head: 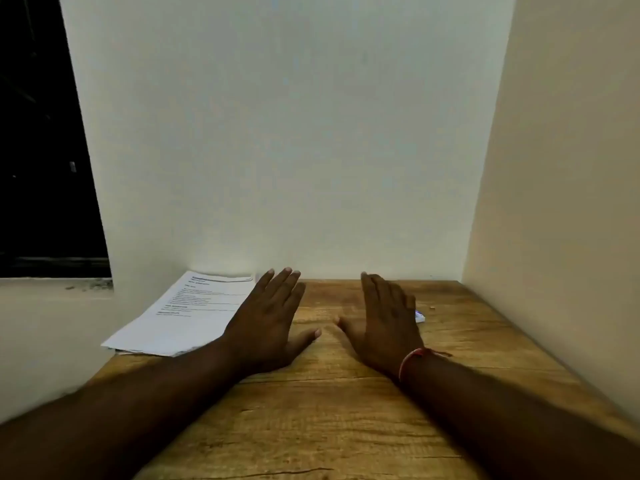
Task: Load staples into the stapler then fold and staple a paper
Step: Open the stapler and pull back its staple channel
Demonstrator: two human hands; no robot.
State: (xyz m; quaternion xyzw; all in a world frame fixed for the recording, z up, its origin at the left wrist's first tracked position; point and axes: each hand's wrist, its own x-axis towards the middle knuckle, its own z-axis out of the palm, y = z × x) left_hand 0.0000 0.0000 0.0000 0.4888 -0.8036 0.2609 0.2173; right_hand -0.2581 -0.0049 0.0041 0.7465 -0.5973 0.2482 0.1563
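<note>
The papers [194, 313] lie in a loose stack with the printed side up. The top sheet carries lines of text too small for me to read, and the stack's near left corner juts past the edge of the table [329, 427]. My left hand [266, 327] is just right of the papers, palm down, its fingers [282, 289] straight and pressed together, the thumb held out to the side. Its outer edge covers the papers' right border, and I cannot tell whether it touches them. My right hand [384, 327] is further right of the papers, also palm down with straight fingers close together; its thumb points back toward my left thumb, a small gap between the two. A red thread [410, 360] circles my right wrist. Past that hand, far right of the papers, a small white thing [419, 317] peeks out; most of it is hidden and I cannot tell what it is. A tiny speck [431, 308] lies just beyond it. Behind the papers stands a pale wall [277, 133], and up to their left a dark window [41, 150].
</note>
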